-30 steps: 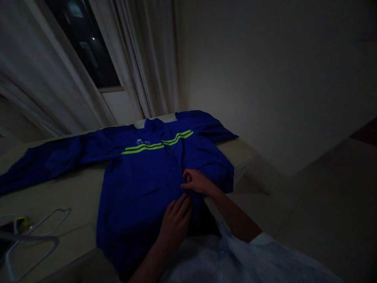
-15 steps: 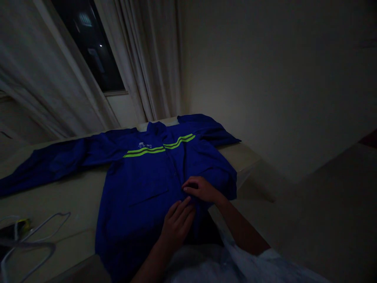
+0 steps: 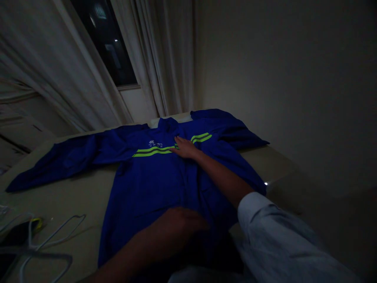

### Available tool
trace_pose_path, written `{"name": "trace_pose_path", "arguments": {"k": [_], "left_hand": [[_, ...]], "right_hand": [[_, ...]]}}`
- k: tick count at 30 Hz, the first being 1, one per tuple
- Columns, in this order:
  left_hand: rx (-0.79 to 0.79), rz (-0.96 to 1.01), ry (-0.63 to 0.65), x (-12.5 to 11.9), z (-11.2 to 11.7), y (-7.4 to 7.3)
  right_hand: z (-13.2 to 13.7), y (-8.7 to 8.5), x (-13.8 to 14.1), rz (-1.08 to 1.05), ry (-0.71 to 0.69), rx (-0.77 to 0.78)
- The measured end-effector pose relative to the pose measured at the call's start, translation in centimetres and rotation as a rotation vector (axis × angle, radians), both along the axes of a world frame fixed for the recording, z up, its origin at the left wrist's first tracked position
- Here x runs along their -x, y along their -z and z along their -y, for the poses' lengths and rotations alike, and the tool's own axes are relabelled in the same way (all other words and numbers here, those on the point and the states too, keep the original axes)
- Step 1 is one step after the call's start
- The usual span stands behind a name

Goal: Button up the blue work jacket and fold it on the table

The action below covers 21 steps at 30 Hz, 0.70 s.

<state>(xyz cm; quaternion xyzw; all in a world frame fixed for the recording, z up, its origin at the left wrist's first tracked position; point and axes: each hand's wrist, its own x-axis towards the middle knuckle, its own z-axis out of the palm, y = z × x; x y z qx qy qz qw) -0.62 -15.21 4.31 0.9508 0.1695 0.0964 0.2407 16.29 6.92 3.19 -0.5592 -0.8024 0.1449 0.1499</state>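
Observation:
A blue long-sleeved work shirt (image 3: 153, 177) with two yellow-green stripes across the chest lies front-up on a pale table (image 3: 67, 196), sleeves spread to both sides. My right hand (image 3: 185, 147) rests flat on the chest by the stripes, fingers stretched out. My left hand (image 3: 179, 224) lies on the lower front of the shirt, dark and blurred, so its fingers are not clear.
A white wire hanger (image 3: 44, 243) and a dark object with a yellow bit (image 3: 20, 232) lie at the table's near left. Curtains (image 3: 67, 78) and a dark window (image 3: 108, 43) stand behind the table. A bare wall and floor are to the right.
My right hand has moved from the shirt's middle front up to the chest stripes and opened flat. My left hand has stayed low on the front. The view has shifted closer.

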Motion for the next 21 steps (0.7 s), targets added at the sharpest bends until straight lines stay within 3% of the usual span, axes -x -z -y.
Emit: {"name": "trace_pose_path", "arguments": {"k": [3,5,8,11,13,16,18,21], "left_hand": [[0.156,0.108,-0.327,0.8,-7.3,-2.6],[0.132,0.245,-0.575,1.3,-13.5,-2.9],[0.11,0.381,-0.85,1.6,-23.2,-1.6],[0.074,0.393,-1.04,0.7,-31.0,0.4],[0.03,0.39,-1.114,-0.2,-34.6,1.6],[-0.058,0.406,-1.213,-1.3,-38.3,2.8],[-0.081,0.399,-1.321,-1.5,-40.2,3.2],[0.008,0.362,-1.439,-1.1,-42.3,3.0]], "right_hand": [[-1.0,2.7,0.9,0.061,-0.017,0.021],[-0.6,4.0,0.9,0.055,-0.031,-0.007],[-0.2,4.7,0.7,0.021,-0.044,-0.046],[-0.2,4.7,0.8,-0.018,-0.062,-0.079],[-0.2,4.6,0.9,-0.041,-0.059,-0.082],[-0.1,4.7,1.0,-0.083,-0.04,-0.09],[0.1,4.7,0.9,-0.11,-0.037,-0.09],[0.2,4.8,0.9,-0.139,-0.037,-0.096]]}}
